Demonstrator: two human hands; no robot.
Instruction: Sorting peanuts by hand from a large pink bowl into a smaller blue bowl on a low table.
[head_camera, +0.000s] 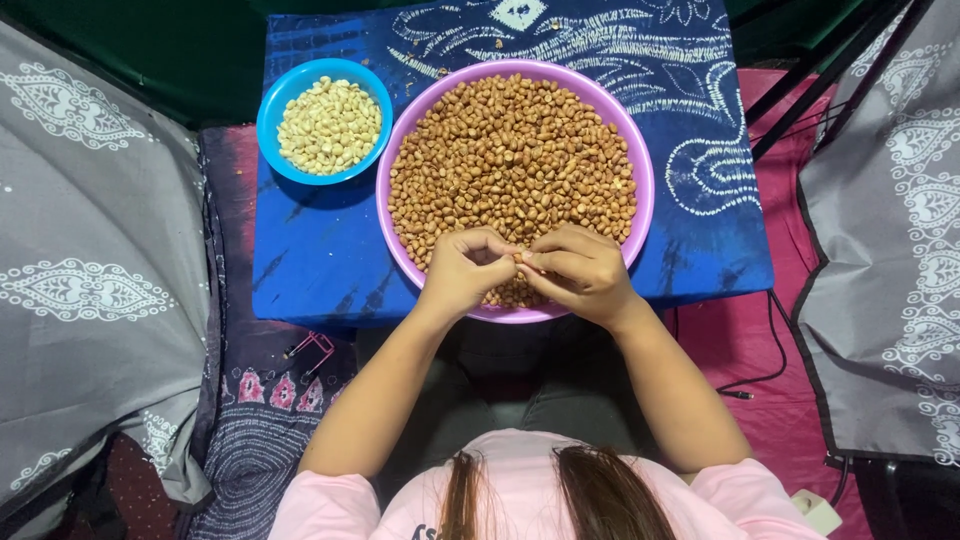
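Observation:
A large purple bowl (396, 150) full of brown-skinned peanuts (510, 150) sits on a blue patterned cloth. My left hand (462, 272) and my right hand (580, 272) meet over the bowl's near edge. Their fingertips pinch one peanut (519, 259) between them. To the left stands a smaller blue bowl (272, 105) holding pale peeled peanuts (330, 125).
The blue cloth (320, 250) covers a low table. Grey patterned fabric (90, 260) hangs at both sides. A pink cloth with a black cable (770, 350) lies at the right. A small pink clip (315, 346) rests below the table's left edge.

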